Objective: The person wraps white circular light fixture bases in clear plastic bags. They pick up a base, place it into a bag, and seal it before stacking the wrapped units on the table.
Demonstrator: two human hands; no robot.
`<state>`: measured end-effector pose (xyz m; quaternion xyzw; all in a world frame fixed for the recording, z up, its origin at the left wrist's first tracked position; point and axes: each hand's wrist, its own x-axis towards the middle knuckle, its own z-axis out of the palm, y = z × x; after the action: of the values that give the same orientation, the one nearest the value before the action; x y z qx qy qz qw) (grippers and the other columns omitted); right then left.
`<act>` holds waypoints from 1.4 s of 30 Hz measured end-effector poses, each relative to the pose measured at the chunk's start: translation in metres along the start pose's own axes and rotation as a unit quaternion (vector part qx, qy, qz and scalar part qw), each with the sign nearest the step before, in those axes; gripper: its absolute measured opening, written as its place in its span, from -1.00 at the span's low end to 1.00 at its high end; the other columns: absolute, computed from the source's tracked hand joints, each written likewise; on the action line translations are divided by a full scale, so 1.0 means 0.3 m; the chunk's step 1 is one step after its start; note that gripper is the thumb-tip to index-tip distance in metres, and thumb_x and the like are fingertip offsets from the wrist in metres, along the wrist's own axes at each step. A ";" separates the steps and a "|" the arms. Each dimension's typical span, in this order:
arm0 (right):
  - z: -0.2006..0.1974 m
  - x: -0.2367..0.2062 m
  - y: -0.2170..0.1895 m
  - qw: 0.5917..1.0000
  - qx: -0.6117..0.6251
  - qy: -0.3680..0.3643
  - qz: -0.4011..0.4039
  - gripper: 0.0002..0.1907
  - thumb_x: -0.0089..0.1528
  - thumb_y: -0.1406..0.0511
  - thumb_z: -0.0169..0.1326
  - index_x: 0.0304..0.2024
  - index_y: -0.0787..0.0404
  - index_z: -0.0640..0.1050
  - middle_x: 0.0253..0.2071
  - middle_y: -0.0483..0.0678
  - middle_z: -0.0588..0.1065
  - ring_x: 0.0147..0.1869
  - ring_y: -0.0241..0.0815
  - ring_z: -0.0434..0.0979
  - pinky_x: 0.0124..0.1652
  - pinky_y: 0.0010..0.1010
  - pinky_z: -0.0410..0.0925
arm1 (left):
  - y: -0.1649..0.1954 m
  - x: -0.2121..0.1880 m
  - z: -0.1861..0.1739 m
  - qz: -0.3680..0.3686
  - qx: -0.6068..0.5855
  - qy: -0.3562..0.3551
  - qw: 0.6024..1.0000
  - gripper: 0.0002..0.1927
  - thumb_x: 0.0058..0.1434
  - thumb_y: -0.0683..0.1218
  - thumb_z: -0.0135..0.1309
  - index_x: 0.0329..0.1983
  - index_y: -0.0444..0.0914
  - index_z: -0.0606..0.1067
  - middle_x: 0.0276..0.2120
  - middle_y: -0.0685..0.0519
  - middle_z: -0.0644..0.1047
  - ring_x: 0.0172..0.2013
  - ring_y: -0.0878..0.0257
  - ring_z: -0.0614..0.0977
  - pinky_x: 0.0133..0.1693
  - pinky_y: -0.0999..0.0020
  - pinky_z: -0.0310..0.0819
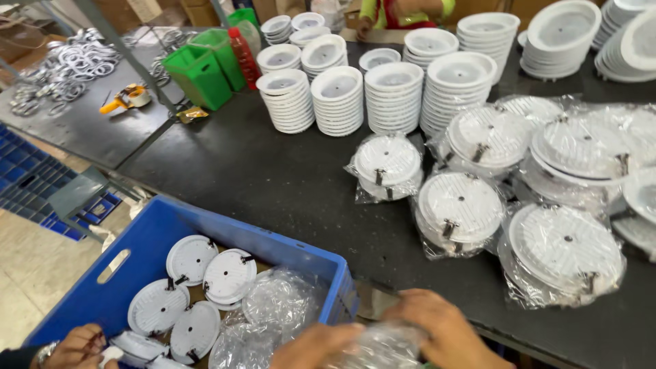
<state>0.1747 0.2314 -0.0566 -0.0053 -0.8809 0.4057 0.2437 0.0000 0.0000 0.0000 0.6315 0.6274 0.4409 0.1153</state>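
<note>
My left hand [316, 347] and my right hand [444, 329] meet at the bottom edge of the head view, both gripping a crumpled clear plastic bag [384, 345]. What is inside the bag is blurred. Just left of my hands stands a blue plastic crate [205, 229] holding several white round lamp housings [229, 275] and loose clear bags [280, 301]. Another person's hand [75, 347], wearing a wristwatch, reaches into the crate's near left corner and touches a white housing.
On the black table [273, 178], bagged white housings [459, 208] lie on the right and stacks of white round rims [393, 96] stand behind. Green bins [201, 72], a red bottle [244, 58] and a tape dispenser [126, 99] sit far left. A person [403, 12] works opposite.
</note>
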 end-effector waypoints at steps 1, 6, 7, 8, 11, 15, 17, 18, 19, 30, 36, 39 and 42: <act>-0.009 -0.042 0.035 0.999 -0.021 0.023 0.043 -0.71 0.10 0.36 0.23 -0.10 0.12 0.67 -0.08 -0.10 0.68 0.11 -0.03 0.64 0.17 -0.13 0.36 | -0.009 -0.013 -0.038 0.027 0.014 0.047 0.998 -0.64 0.25 -0.13 0.14 0.12 -0.29 0.54 -0.32 -0.08 0.65 -0.28 0.14 0.74 -0.19 0.31 0.59; -0.155 -0.311 0.193 0.961 0.060 0.121 0.240 -0.72 0.11 0.41 0.17 -0.11 0.14 0.69 -0.18 -0.08 0.62 -0.06 -0.17 0.63 -0.03 -0.32 0.48 | -0.086 0.077 0.164 -0.221 -0.032 0.345 0.912 -0.84 0.29 -0.11 0.09 -0.21 -0.24 0.66 -0.53 0.05 0.65 -0.56 0.36 0.59 -0.50 0.49 0.43; -0.177 -0.353 0.212 0.941 0.120 0.179 0.262 -0.74 0.15 0.38 0.14 -0.10 0.18 0.67 -0.19 -0.08 0.62 -0.09 -0.23 0.62 -0.06 -0.37 0.48 | -0.103 0.100 0.201 -0.293 -0.048 0.338 0.893 -0.82 0.28 -0.09 0.09 -0.23 -0.25 0.66 -0.57 0.06 0.62 -0.60 0.37 0.56 -0.53 0.46 0.40; -0.190 -0.384 0.226 0.913 0.178 0.236 0.280 -0.75 0.19 0.35 0.11 -0.09 0.22 0.65 -0.21 -0.08 0.63 -0.11 -0.30 0.62 -0.09 -0.42 0.47 | -0.115 0.116 0.238 -0.361 -0.063 0.330 0.870 -0.80 0.28 -0.06 0.10 -0.25 -0.25 0.65 -0.62 0.06 0.59 -0.63 0.38 0.54 -0.55 0.44 0.37; -0.234 -0.460 0.266 0.852 0.205 0.349 0.332 -0.77 0.34 0.28 0.10 -0.05 0.28 0.66 -0.46 -0.09 0.44 -0.45 -0.36 0.35 -0.45 -0.47 0.27 | -0.123 0.195 0.400 -0.346 -0.066 0.282 0.892 -0.74 0.35 -0.01 0.11 -0.29 -0.26 0.67 -0.68 0.06 0.49 -0.63 0.40 0.47 -0.53 0.45 0.31; -0.360 -0.532 0.287 0.799 0.117 0.409 0.425 -0.79 0.30 0.24 0.09 -0.20 0.27 0.63 -0.67 -0.23 0.31 -0.67 -0.43 0.21 -0.65 -0.50 0.10 | -0.062 0.318 0.547 -0.305 -0.066 0.288 0.905 -0.78 0.30 -0.01 0.12 -0.19 -0.26 0.61 -0.55 0.10 0.60 -0.52 0.41 0.55 -0.46 0.44 0.43; -0.460 -0.601 0.321 0.787 0.101 0.410 0.449 -0.79 0.31 0.24 0.16 -0.24 0.29 0.59 -0.66 -0.19 0.25 -0.63 -0.39 0.13 -0.60 -0.46 0.03 | -0.004 0.395 0.615 -0.323 -0.038 0.272 0.906 -0.78 0.26 -0.02 0.11 -0.12 -0.22 0.59 -0.46 0.08 0.67 -0.45 0.39 0.64 -0.38 0.40 0.53; -0.519 -0.651 0.348 0.783 0.092 0.408 0.461 -0.78 0.31 0.24 0.19 -0.25 0.30 0.58 -0.65 -0.18 0.22 -0.60 -0.37 0.09 -0.58 -0.44 -0.01 | 0.038 0.433 0.658 -0.276 -0.005 0.292 0.916 -0.74 0.23 -0.06 0.11 -0.06 -0.25 0.56 -0.31 0.01 0.62 -0.41 0.33 0.62 -0.33 0.36 0.51; -0.574 -0.707 0.382 0.790 0.058 0.416 0.447 -0.78 0.29 0.24 0.22 -0.29 0.29 0.56 -0.66 -0.17 0.26 -0.59 -0.40 0.12 -0.57 -0.47 0.02 | 0.085 0.469 0.709 -0.231 0.029 0.311 0.921 -0.69 0.20 -0.10 0.11 0.00 -0.29 0.53 -0.17 -0.05 0.57 -0.36 0.28 0.60 -0.28 0.33 0.50; -0.771 -1.265 0.897 0.702 0.406 0.343 0.474 -0.80 0.33 0.23 0.06 -0.08 0.18 0.56 -0.29 0.04 0.61 -0.31 -0.14 0.59 -0.30 -0.26 0.45 | 0.496 0.631 1.650 -0.052 0.072 0.069 0.994 -0.56 0.39 -0.08 0.05 0.31 -0.27 0.48 0.10 -0.26 0.55 0.08 -0.18 0.59 0.04 -0.08 0.45; -0.714 -1.325 0.991 0.824 0.380 0.254 0.334 -0.62 0.30 0.39 -0.01 0.17 0.38 0.46 0.05 0.18 0.60 0.13 -0.02 0.61 0.08 -0.11 0.44 | 0.467 0.625 1.845 -0.144 0.058 0.009 0.988 -0.55 0.46 -0.08 -0.03 0.37 -0.30 0.42 0.22 -0.27 0.49 0.17 -0.20 0.53 0.15 -0.11 0.42; -0.704 -1.391 0.963 0.790 0.437 0.240 0.357 -0.53 0.25 0.44 -0.02 0.23 0.41 0.40 0.10 0.21 0.57 0.19 0.06 0.59 0.09 -0.04 0.44 | 0.470 0.616 1.816 -0.155 0.051 -0.034 0.986 -0.51 0.37 -0.14 -0.01 0.35 -0.39 0.41 0.24 -0.35 0.45 0.19 -0.26 0.49 0.15 -0.10 0.39; -0.705 -1.418 0.944 0.797 0.422 0.226 0.370 -0.48 0.24 0.47 -0.03 0.28 0.48 0.37 0.14 0.26 0.55 0.23 0.17 0.61 0.08 0.02 0.44 | 0.522 0.646 1.782 -0.149 0.081 -0.013 0.986 -0.52 0.29 -0.17 -0.04 0.29 -0.37 0.43 0.20 -0.25 0.51 0.19 -0.19 0.52 0.12 -0.01 0.47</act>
<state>0.5878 0.4839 -0.3237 -0.3189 -0.4738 0.7835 0.2450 0.4491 0.3619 -0.1232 0.5441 0.7462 0.3585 0.1366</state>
